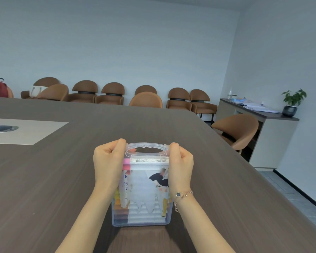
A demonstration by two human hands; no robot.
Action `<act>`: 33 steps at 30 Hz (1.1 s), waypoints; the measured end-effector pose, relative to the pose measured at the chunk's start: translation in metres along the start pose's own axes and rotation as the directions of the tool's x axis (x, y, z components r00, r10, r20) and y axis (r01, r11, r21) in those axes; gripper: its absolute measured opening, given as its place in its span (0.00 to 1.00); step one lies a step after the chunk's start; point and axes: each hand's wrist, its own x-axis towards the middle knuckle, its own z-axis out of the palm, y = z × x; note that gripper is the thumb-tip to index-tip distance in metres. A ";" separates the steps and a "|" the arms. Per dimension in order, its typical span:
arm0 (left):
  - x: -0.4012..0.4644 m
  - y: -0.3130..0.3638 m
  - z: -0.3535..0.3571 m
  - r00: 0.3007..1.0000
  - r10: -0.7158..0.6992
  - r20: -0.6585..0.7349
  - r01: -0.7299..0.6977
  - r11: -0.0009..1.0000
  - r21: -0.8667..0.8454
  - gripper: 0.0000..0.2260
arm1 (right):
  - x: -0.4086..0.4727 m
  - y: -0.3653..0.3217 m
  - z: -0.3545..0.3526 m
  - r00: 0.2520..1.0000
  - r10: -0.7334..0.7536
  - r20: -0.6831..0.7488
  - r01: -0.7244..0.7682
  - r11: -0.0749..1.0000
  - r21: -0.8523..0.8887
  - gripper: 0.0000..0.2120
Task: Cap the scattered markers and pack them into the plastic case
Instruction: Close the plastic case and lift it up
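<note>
Lying flat on the dark wood-grain counter point(44, 179), the clear rectangular plastic case point(142, 207) is seen with its moulded carrying handle point(146, 149) at the end away from the person. Rows of white-barrelled markers with coloured caps point(121, 205) are packed inside it, their pink, orange, brown and darker ends stacked along the case's left side, and a printed paper insert with a cartoon figure point(159, 179) is visible through the lid.

The case is gripped at both ends of the handle. The left hand point(109, 158) is curled against the handle's left end, its grip closed on the plastic there, with the knuckles raised above the lid. The right hand point(180, 159) is curled in the same way on the handle's right end; a thin chain bracelet with a dark clover charm point(182, 195) is worn on that wrist. Both forearms are laid along the case's long sides.

Beyond the case, a pale inset panel with a grey cable hatch point(4, 128) is set into the counter to the left. Brown padded chairs point(109, 94) are lined against the far wall, and to the case's right a low sideboard point(274, 136) carries papers and a potted green plant point(293, 101).
</note>
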 end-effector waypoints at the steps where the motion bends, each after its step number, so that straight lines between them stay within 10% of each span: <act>1: 0.001 -0.001 -0.001 1.000 -0.019 0.020 0.020 1.000 -0.010 0.19 | 0.000 0.000 -0.001 1.000 0.006 0.014 -0.006 1.000 0.005 0.13; 17: 0.002 -0.003 0.003 0.997 -0.063 0.041 0.064 0.997 -0.033 0.22 | 0.002 0.006 -0.004 0.994 -0.085 0.061 0.084 0.996 0.025 0.27; 24: 0.000 0.003 0.002 0.987 -0.124 0.101 0.130 0.990 -0.055 0.18 | -0.023 0.039 -0.046 0.893 0.130 0.432 -0.063 0.984 -0.166 0.10; 33: -0.049 0.024 0.053 0.868 -0.060 0.493 0.139 0.982 -0.125 0.14 | -0.056 0.030 -0.126 0.988 0.132 0.074 -0.128 0.990 -0.061 0.14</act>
